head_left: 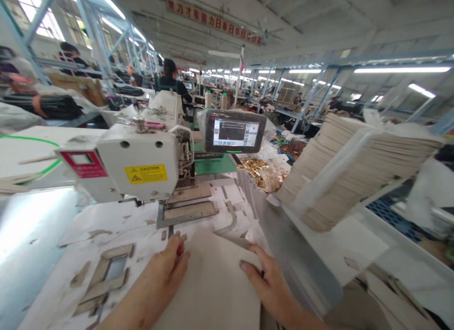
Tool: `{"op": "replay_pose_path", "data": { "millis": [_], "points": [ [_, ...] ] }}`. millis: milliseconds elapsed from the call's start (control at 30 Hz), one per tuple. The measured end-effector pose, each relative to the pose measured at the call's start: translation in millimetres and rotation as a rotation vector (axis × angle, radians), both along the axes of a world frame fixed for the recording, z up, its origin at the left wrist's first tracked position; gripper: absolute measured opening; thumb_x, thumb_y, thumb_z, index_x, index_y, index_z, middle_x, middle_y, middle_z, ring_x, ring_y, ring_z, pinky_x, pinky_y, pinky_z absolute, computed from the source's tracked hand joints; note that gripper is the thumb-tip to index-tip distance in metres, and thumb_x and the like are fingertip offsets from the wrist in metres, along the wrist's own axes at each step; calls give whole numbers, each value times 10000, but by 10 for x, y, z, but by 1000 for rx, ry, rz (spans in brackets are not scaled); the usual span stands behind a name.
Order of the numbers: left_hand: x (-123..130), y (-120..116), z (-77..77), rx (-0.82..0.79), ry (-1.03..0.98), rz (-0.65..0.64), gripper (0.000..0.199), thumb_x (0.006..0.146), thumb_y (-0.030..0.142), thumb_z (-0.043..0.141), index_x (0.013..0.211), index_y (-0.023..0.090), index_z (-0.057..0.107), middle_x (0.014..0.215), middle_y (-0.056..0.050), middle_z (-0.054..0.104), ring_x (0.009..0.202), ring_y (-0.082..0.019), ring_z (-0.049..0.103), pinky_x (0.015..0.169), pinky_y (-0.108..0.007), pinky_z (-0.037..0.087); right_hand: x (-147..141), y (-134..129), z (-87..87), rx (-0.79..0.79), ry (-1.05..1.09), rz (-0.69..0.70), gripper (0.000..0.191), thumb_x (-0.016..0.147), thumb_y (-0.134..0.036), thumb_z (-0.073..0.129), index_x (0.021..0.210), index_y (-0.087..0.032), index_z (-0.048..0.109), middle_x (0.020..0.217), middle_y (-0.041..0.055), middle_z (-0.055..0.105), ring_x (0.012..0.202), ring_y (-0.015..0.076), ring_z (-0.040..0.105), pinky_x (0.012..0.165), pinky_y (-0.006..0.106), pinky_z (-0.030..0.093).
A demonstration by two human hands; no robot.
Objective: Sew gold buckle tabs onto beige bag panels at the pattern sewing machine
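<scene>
Beige panel (213, 287) under spread fingers (176, 254)

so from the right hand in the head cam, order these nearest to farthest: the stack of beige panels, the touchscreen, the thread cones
From the right hand:
1. stack of beige panels, ahead and to the right
2. touchscreen, ahead and slightly left
3. thread cones, behind the touchscreen, farthest back

Site: factory sewing floor | Signs: programmable sewing machine (138, 162), touchscreen controller (233, 131), stacked cut panels (358, 171), long workstation rows (276, 86)
</scene>
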State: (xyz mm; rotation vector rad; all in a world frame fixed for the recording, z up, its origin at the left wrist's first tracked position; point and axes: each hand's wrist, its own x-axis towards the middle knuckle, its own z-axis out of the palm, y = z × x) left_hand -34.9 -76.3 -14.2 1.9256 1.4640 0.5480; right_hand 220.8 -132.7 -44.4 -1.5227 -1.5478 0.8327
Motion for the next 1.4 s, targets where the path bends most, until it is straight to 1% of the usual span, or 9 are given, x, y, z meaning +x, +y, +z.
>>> {"op": "replay_pose_path", "data": {
  "millis": [167, 300, 500, 667, 833, 967, 1100, 1267, 1400],
  "points": [
    [-111, -4, 74, -36, -122, 140, 263, 840, 516, 413, 784, 261, 390, 544, 69, 490, 541, -161, 510, 527, -274, 368, 29, 188, 281, 53, 163, 9, 231, 840, -460, 632, 858, -233, 669, 768, 16, 659, 794, 218, 618, 820, 336, 481],
    [158, -47, 86, -316, -405, 322, 332, 823, 590, 411, 810, 259, 392, 580, 71, 538, 537, -150, 524, 490, -254, 387, 145, 223, 476, -215, 566, -75, 459, 781, -540, 679, 1120, -238, 604, 883, 30, 684, 754, 205, 631, 647, 299, 503],
    [391, 13, 12, -218, -324, 284, 232, 802, 477, 412, 766, 247, 407, 535, 54, 501, 568, -175, 521, 564, -297, 395, 136, 45, 324, -421, 660, -76, 553, 707, -453, 766, 1168, -179, 628, 1062, 107, 717, 965, 275, 672, 902, 408, 503],
    [386, -34, 3, -70, -256, 262, 196, 818, 447, 369, 757, 261, 376, 578, 38, 517, 599, -185, 531, 603, -319, 405, 213, -23, 274, -572, 804, -134, 575, 737, -490, 719, 1193, -153, 624, 940, 130, 742, 796, 287, 711, 717, 405, 555],
    [403, -56, -75, -139, -356, 235, 270, 833, 524, 377, 813, 254, 384, 593, 36, 540, 587, -183, 556, 574, -310, 424, 369, -35, 313, -516, 716, -114, 516, 725, -446, 753, 1145, -164, 647, 920, 97, 750, 752, 264, 709, 690, 372, 548],
    [413, -97, -52, -281, -434, 58, 360, 887, 517, 339, 1064, 215, 425, 654, 17, 613, 545, -174, 586, 556, -310, 478, 678, 345, 396, -373, 600, -257, 421, 701, -411, 747, 1038, -171, 665, 830, 80, 749, 650, 256, 689, 596, 357, 525],
    [392, -140, 24, 9, -168, -162, 262, 921, 344, 363, 936, 210, 587, 900, -60, 676, 834, -186, 643, 783, -336, 523, 810, 883, 422, -327, 527, -293, 341, 667, -322, 746, 960, -181, 641, 769, 66, 737, 612, 237, 666, 553, 335, 501],
    [295, -123, -110, 233, 229, -136, 370, 914, 284, 442, 1218, 137, 595, 1339, -150, 578, 1296, -342, 458, 1107, -560, 353, 432, 1505, 263, -259, 480, -115, 321, 665, -332, 735, 926, -178, 627, 748, 41, 720, 612, 198, 642, 561, 298, 491],
    [234, -188, -114, 212, 365, -146, 379, 899, 292, 501, 1235, 139, 587, 1340, -144, 573, 1261, -350, 474, 1060, -554, 415, -20, 1861, 119, -253, 377, 16, 249, 711, -305, 669, 918, -171, 635, 716, 21, 704, 577, 172, 613, 529, 272, 473]
  ]
}}
